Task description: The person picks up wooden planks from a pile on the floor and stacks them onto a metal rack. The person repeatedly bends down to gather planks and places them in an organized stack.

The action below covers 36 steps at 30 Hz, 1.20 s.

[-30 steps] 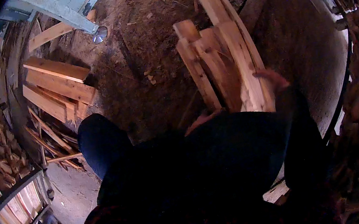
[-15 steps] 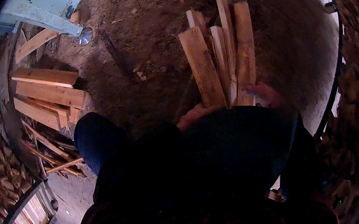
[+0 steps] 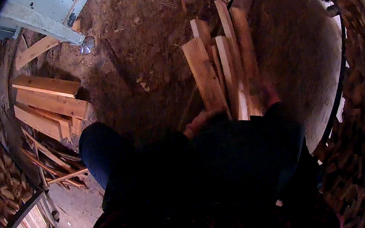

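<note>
Left hand (image 3: 198,121) and right hand (image 3: 270,95) sit a bundle's width apart, holding a loose bundle of long, flat orange-brown wooden boards (image 3: 228,69) between them. Left hand is on the bundle's left side by the near ends, right hand against its right side. Right hand is dark and blurred, finger detail can't be made out. Boards run away from the hands, far ends uneven and slightly fanned, some with gaps between. Well left of the left hand: stack of flat reddish-brown wooden planks (image 3: 52,101), cut ends toward the hands. Just nearer than that stack, a jumble of thin brown wooden sticks (image 3: 52,158). Beyond the stack, far left of the hands: pale-blue painted frame (image 3: 39,23) with a shiny round metal foot (image 3: 87,45). Brown, debris-strewn floor (image 3: 143,103) lies beyond the hands. Far right of the right hand: big dark-brown heap of wood pieces (image 3: 357,111).
</note>
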Each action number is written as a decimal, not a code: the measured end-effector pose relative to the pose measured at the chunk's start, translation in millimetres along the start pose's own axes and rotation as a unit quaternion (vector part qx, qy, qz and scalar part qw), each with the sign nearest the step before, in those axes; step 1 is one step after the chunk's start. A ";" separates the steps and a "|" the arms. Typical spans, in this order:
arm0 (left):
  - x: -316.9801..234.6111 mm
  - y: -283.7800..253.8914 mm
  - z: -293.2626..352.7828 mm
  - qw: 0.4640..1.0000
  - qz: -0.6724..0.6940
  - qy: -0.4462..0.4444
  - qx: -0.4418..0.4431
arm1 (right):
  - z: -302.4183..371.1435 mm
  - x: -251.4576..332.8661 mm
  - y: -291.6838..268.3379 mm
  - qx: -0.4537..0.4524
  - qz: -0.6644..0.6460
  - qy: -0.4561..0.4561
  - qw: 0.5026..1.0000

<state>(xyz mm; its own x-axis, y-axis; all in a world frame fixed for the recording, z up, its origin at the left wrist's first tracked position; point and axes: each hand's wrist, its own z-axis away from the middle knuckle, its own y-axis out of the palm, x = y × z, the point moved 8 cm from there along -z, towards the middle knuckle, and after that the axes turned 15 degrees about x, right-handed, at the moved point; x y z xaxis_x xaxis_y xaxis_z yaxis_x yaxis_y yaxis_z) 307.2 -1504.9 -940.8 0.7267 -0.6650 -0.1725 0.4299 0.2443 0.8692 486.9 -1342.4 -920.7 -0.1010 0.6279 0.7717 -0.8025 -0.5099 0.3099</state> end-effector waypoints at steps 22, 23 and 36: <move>-125.1 147.7 15.5 0.935 -0.197 0.210 0.208 | 45.5 146.0 41.3 0.003 0.065 -0.195 0.979; -142.7 176.1 23.0 0.923 -0.225 0.225 0.217 | 58.6 185.7 62.9 0.046 0.046 -0.241 0.968; -138.9 180.1 -8.3 0.798 -0.587 0.019 0.134 | 17.1 80.8 1.5 0.106 0.245 -0.084 0.960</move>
<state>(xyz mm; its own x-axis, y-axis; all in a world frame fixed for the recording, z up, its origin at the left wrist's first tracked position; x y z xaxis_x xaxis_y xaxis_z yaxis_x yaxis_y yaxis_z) 288.2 -1362.7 -764.2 -0.0744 -0.3025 -0.9502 0.6999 -0.6946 0.1664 487.6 -1302.5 -848.4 -0.3241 0.1878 0.9272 -0.5437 -0.8390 -0.0202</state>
